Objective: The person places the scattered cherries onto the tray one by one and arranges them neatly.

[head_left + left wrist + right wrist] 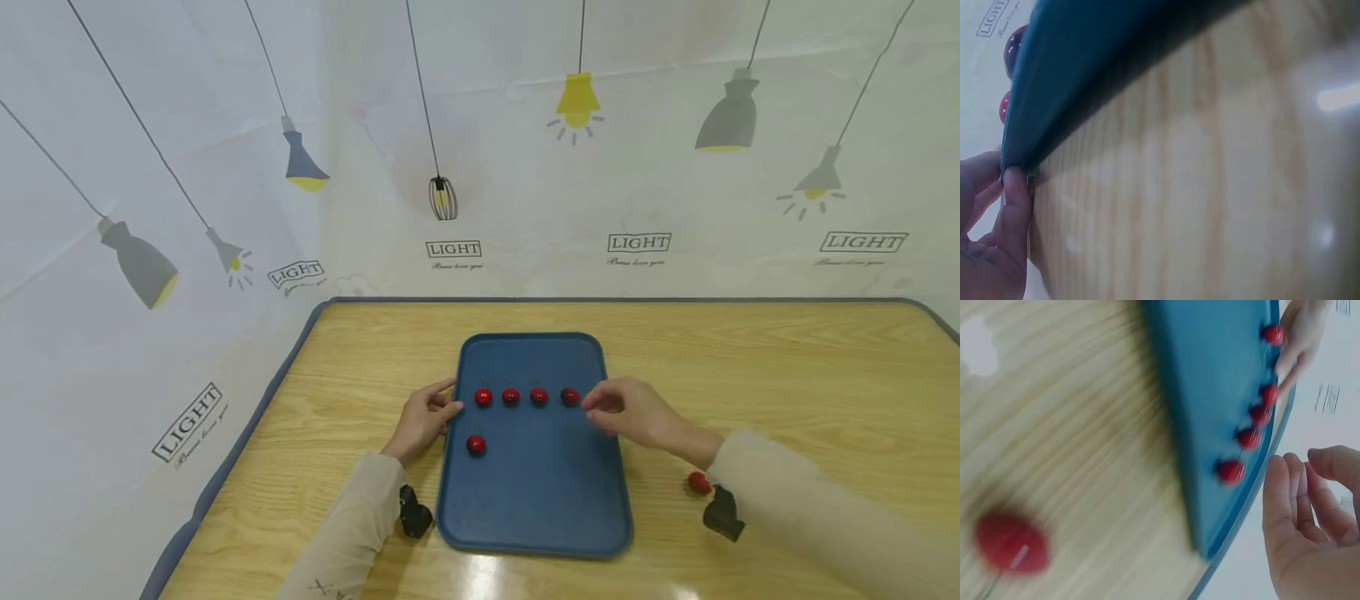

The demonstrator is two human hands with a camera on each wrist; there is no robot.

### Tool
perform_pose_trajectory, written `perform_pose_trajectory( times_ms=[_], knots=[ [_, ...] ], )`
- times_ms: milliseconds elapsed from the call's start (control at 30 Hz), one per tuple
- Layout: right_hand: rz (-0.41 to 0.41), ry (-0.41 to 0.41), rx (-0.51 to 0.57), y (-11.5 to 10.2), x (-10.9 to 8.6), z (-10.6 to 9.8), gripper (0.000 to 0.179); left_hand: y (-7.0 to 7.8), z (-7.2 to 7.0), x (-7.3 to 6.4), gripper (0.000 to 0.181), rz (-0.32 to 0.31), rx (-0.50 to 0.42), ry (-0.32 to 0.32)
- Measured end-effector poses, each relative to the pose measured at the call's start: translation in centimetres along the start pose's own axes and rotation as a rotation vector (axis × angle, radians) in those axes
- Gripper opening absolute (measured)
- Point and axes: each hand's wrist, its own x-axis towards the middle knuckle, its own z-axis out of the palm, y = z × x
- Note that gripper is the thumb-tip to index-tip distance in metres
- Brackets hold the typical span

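A blue tray (532, 500) lies lengthwise on the table. Several red cherries with thin stems form a row across its upper half, the rightmost cherry (570, 397) being darker. A single cherry (476, 445) sits below the row's left end. My left hand (422, 419) pinches the tray's left rim, as the left wrist view shows up close. Over the right rim hovers my right hand (633, 412), fingertips beside the rightmost cherry. In the right wrist view its fingers (1277, 500) are bent loosely, with nothing between them.
One loose cherry (699, 482) lies on the wooden table (375, 350) right of the tray, partly behind the right wrist's black camera (723, 514). White sheeting (510, 167) printed with lamps stands behind the table and along its left side.
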Motion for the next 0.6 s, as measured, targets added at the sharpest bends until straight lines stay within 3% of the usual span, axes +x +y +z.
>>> perform_pose_trajectory(
  times_ms=[300,400,600],
  knots=[
    [0.099,0.074,-0.089,3.3,-4.4,-5.7,0.023,0.2,0.0,0.0,0.045,0.003,0.008,-0.001],
    [0.114,0.088,-0.16,4.8,-5.7,-6.7,0.022,0.2,-0.1,0.0,0.045,0.004,0.014,-0.003],
    [0.184,0.072,-0.188,7.2,-7.6,-7.3,0.021,-0.1,0.0,0.1,0.045,-0.006,0.019,-0.002]
  ],
)
